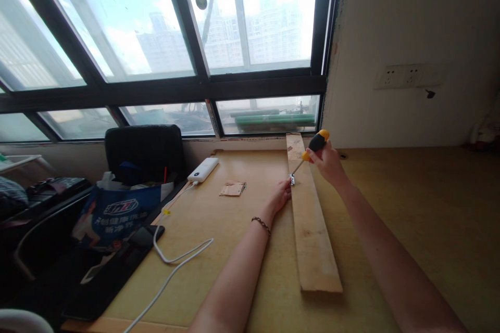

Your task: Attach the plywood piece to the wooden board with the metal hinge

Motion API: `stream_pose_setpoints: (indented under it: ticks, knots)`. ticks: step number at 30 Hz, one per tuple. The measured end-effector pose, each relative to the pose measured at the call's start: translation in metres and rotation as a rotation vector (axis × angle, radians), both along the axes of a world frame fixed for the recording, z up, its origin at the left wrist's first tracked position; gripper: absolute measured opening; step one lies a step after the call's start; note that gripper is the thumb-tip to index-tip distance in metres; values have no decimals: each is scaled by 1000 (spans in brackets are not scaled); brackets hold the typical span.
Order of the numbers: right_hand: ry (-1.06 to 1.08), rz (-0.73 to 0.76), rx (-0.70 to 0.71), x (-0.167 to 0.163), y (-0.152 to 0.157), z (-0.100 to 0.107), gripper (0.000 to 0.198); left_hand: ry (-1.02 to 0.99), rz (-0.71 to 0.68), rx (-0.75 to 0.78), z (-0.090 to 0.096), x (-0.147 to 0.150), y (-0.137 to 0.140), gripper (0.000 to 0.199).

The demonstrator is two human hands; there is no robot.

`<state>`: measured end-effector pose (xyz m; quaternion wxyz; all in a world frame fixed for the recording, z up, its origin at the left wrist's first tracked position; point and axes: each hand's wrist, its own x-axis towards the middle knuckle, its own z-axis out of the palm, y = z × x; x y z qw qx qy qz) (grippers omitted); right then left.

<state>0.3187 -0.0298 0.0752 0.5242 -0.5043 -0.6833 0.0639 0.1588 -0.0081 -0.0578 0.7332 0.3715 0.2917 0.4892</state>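
Big wooden table (429,192) here, far edge up against the window side and wall, left edge slanting down past a chair, and a wide stretch of tabletop running off to the right of the board (312,234). The board lies lengthwise, far end right by the window (128,21). Pale wall (410,21) on the right has sockets (401,77), black chair (142,151) on the left. Blue printed bag (121,213) near the chair has pale stuff poking out the top, too dark to tell what. White power bank (203,169) sits near the left edge, cable plugged in. Right hand (328,161) is wrapped round a yellow-black screwdriver (317,143), tip at a little metal plate (291,179) on the board's left edge. Left hand (279,195) is right at that plate, can't tell if it's pinching it
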Motion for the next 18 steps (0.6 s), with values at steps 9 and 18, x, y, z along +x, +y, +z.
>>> stream_pose_setpoints:
  ticks: [9,18]
  knots:
    - [-97,-20,11,-4,-5,5,38,26,9,9,0,1,0,25]
    - [95,-78,-61,-13,-2,-2,41,32,52,-18,0,4,2,19]
